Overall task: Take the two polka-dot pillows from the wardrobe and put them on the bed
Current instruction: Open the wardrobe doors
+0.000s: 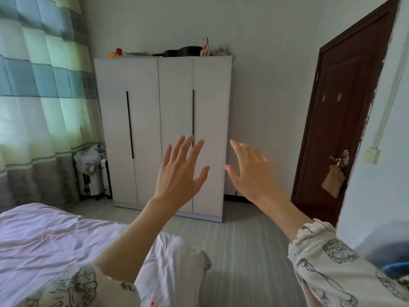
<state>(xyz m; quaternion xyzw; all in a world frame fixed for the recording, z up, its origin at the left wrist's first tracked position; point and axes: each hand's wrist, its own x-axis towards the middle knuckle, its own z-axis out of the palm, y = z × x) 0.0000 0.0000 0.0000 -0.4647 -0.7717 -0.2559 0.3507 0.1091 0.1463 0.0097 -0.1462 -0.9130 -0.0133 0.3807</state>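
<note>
A white wardrobe with long black handles stands against the far wall, all its doors shut. No polka-dot pillow is visible. The bed, covered with a pale pink sheet, fills the lower left. My left hand is raised in front of the wardrobe's right doors, fingers spread, holding nothing. My right hand is held up beside it, just right of the wardrobe's edge, also open and empty. Both hands are some way short of the wardrobe.
A dark brown door stands at the right with a small bag hanging from its handle. Striped green-blue curtains cover the left. Bags and a small suitcase sit between curtain and wardrobe. Small objects lie on the wardrobe's top. Grey floor lies ahead.
</note>
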